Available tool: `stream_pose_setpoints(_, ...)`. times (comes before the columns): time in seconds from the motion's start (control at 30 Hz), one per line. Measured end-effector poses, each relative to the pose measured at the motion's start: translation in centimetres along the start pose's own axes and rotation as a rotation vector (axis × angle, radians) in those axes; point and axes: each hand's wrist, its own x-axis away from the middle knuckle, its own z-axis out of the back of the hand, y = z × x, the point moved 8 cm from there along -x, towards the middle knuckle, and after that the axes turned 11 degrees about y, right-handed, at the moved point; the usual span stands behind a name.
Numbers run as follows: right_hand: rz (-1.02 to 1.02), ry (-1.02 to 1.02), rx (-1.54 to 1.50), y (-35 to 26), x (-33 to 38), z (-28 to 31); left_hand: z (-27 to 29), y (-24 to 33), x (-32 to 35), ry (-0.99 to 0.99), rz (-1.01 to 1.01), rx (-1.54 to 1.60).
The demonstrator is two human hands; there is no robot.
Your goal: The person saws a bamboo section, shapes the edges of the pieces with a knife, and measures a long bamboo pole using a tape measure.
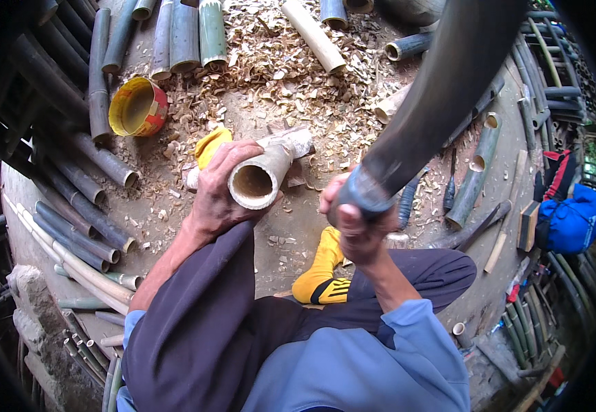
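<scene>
My left hand (217,189) is wrapped round a pale, scraped bamboo tube (275,159), its hollow end tilted toward me above my raised left knee. The tube's far end lies against a rough, light piece of wood (299,139) on the ground. To the right, my right hand (363,237) is closed round the blue-wrapped handle of a large, dark, curved blade that looks like a machete (442,96). The blade is raised toward the upper right, close to the camera and apart from the tube. Yellow socks (322,269) show on my feet.
Wood shavings (270,75) cover the ground ahead. A red and yellow tub (138,108) stands at the far left, near several dark bamboo tubes (99,75). On the right are a notched bamboo tube (474,172), a slim tool (451,189) and a blue bag (572,223).
</scene>
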Motion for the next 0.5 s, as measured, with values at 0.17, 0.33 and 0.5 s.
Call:
stream_pose_setpoints(0.17,-0.244,-0.369,0.704,10.2,1.4,1.9,-0.5,0.2,-0.1,-0.017,-0.018,-0.035)
stream_pose_setpoints(0.33,-0.232,-0.080,0.100,-0.2,-0.6,0.7,-0.6,0.1,0.1,-0.061,0.032,0.034)
stream_pose_setpoints(0.5,-0.149,-0.395,0.755,9.7,2.5,1.9,-2.0,1.3,-0.5,-0.105,-0.030,0.040)
